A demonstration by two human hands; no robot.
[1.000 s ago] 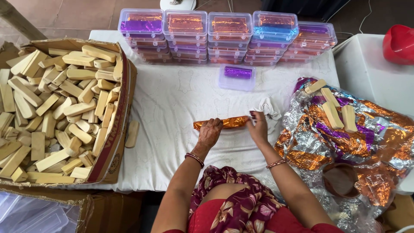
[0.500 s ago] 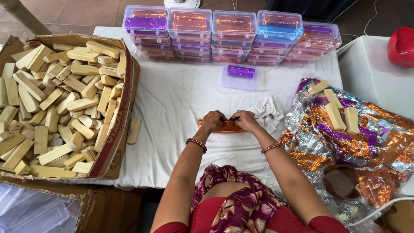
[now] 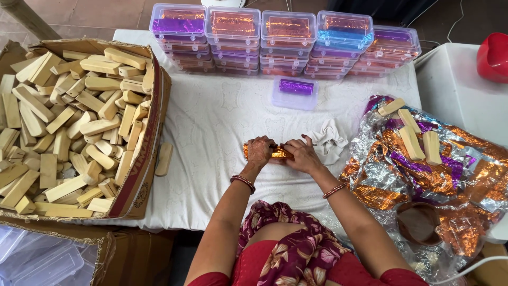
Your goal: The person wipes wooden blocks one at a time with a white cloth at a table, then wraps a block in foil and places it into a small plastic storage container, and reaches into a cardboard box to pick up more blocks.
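On the white cloth-covered table [image 3: 222, 122] lies an orange foil-wrapped bar [image 3: 279, 154], held flat between both hands. My left hand [image 3: 259, 151] presses on its left half and my right hand [image 3: 300, 154] covers its right half; the fingers meet over the middle. Only the bar's left tip and a short centre strip show. A crumpled white cloth [image 3: 328, 139] lies just right of my right hand.
A cardboard box [image 3: 138, 185] full of pale wooden blocks stands at the left, one block [image 3: 164, 159] loose beside it. Stacked clear plastic boxes [image 3: 286, 42] with coloured foil line the back. A single lidded box [image 3: 294, 92] sits before them. Crumpled foil sheets [image 3: 423, 175] with blocks lie right.
Both hands slid inward along the foil-wrapped bar, from its two ends to the middle, now covering most of it. The bar stays on the table.
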